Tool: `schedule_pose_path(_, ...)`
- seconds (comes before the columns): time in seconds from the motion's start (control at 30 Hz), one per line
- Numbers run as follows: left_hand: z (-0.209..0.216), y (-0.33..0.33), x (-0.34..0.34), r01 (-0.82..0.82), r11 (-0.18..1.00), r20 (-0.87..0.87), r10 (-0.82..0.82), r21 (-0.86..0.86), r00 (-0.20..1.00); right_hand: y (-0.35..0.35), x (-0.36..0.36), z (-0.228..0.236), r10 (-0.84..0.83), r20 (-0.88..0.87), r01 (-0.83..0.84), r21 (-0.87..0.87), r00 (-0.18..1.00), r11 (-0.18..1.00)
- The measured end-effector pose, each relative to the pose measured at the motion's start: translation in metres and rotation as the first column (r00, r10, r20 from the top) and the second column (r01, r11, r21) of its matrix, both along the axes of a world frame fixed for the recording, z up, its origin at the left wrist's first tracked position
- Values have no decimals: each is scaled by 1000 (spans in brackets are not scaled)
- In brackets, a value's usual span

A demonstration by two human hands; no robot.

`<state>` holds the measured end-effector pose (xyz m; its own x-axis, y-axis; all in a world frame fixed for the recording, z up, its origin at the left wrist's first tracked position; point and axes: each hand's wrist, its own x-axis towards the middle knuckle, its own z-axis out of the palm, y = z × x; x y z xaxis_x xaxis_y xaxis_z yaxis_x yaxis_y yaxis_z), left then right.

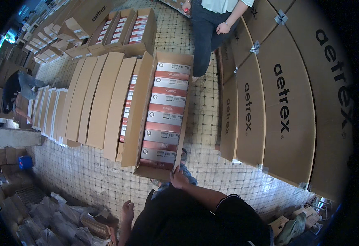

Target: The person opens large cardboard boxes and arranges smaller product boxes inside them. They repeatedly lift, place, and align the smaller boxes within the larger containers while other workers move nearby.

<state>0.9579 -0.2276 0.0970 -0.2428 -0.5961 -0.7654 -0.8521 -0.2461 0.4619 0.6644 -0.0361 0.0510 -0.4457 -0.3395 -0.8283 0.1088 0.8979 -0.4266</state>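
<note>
Right in front of me stands a long open cardboard carton (146,119), packed with a row of white-and-red shoeboxes (166,118). My right hand (179,179) grips its near right corner, with the fingers at the top edge of the wall. Off to the left, apart from the carton, my left hand (128,211) hangs low beside my body. Its fingers are loosely bent and a little apart, with nothing visible in them. Immediately left of the carton is another carton (120,108) with a partly raised flap and red-and-white boxes showing inside.
Closed cartons (91,98) line up to the left. Tall stacked cartons (286,110) wall the right side. One person (210,28) stands beyond the open carton; another (17,92) bends at the far left. Plastic-wrapped bundles (60,217) lie at lower left on the tiled floor (85,168).
</note>
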Motion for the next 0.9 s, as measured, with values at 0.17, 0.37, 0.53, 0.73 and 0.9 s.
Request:
schedule_pose_path(0.17,-4,10,10,2,1000,-9,-2,-10,1000,2,1,-2,7,-53,-7,-12,999,1000)
schedule_pose_path(0.37,-9,20,36,38,999,22,-38,-7,999,-1,5,-2,-27,-41,28,25,999,999)
schedule_pose_path(0.53,-6,20,48,32,999,50,-32,7,998,-7,9,6,-76,-50,79,58,996,995)
schedule_pose_path(0.73,-20,15,68,42,999,7,-42,-27,999,-5,14,5,-114,-78,117,48,990,992)
schedule_pose_path(0.9,-31,9,75,-30,999,-29,30,-11,999,-2,19,-10,22,-149,-23,-5,989,1000)
